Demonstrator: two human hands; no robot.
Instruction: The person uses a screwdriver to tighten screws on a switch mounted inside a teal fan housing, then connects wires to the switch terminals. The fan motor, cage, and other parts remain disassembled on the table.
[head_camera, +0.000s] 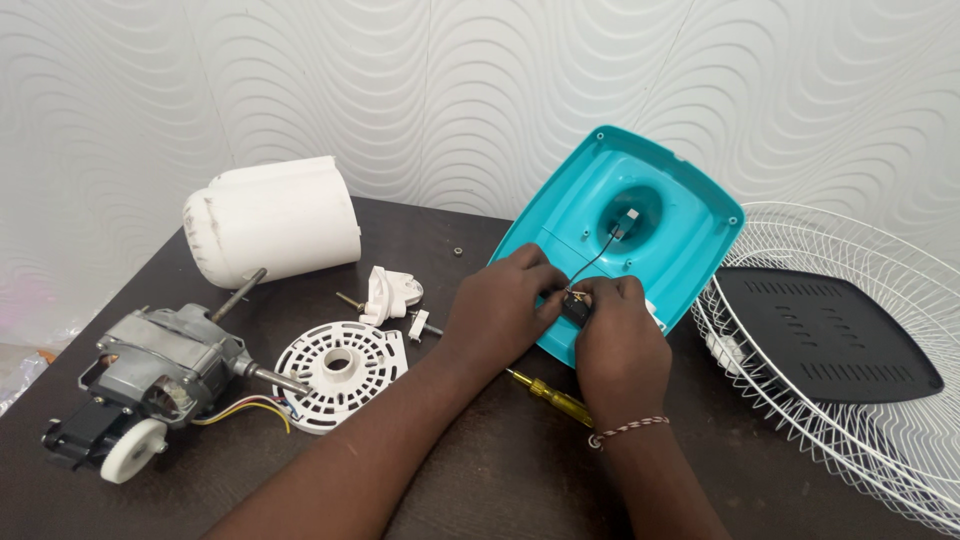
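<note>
A teal plastic fan base (665, 215) is propped up on the dark table, its hollow underside facing me. A thin black wire (598, 256) runs from a small white connector in its round recess down to my fingers. My left hand (500, 312) and my right hand (615, 335) meet at the base's lower edge. Together they pinch a small black switch part (574, 306) at the end of that wire. A beaded thread is tied round my right wrist.
A yellow-handled screwdriver (548, 396) lies under my wrists. To the left are a white motor cover (275, 218), a grey fan motor (160, 372) with coloured wires, a white round vented plate (338, 372) and small white parts (392, 293). A white wire fan guard (880, 400) holding a black plate (825, 335) lies at the right.
</note>
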